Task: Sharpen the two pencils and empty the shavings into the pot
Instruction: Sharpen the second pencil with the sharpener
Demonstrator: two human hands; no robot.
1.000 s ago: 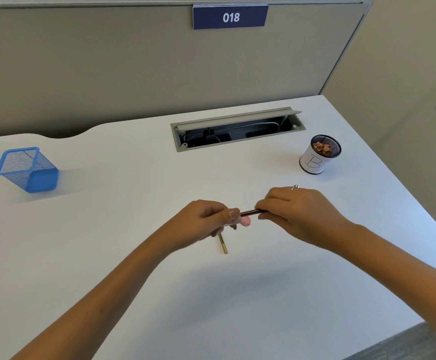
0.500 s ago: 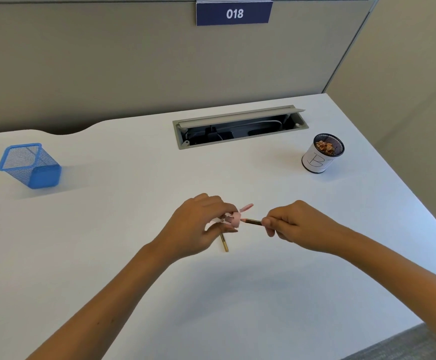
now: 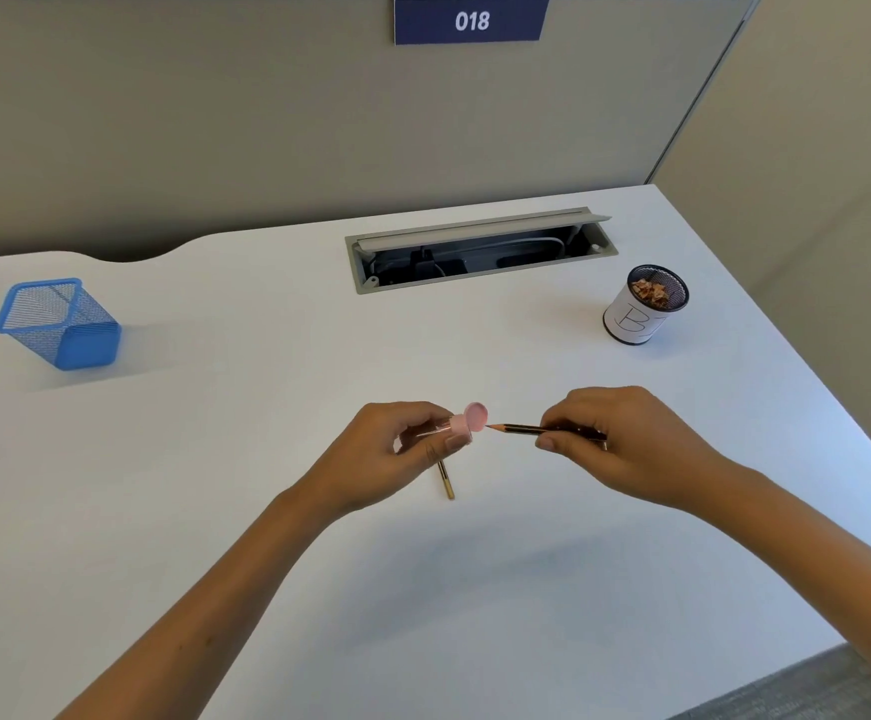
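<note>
My left hand grips a small pink sharpener whose round lid stands flipped open. My right hand pinches a dark pencil; its sharp tip points left, a short gap from the sharpener. A second pencil lies on the white desk under my left hand, with only its gold end showing. The pot, a white-wrapped mesh cup marked with a B, stands at the right rear and holds brown shavings.
A blue mesh basket lies tipped at the far left. An open cable tray is sunk into the desk behind my hands. The desk's right edge runs diagonally past the pot. A grey partition closes the back.
The pencil was in the sharpener with both hands together; now my right hand has drawn it out to the right, and the sharpener's lid has flipped open.
</note>
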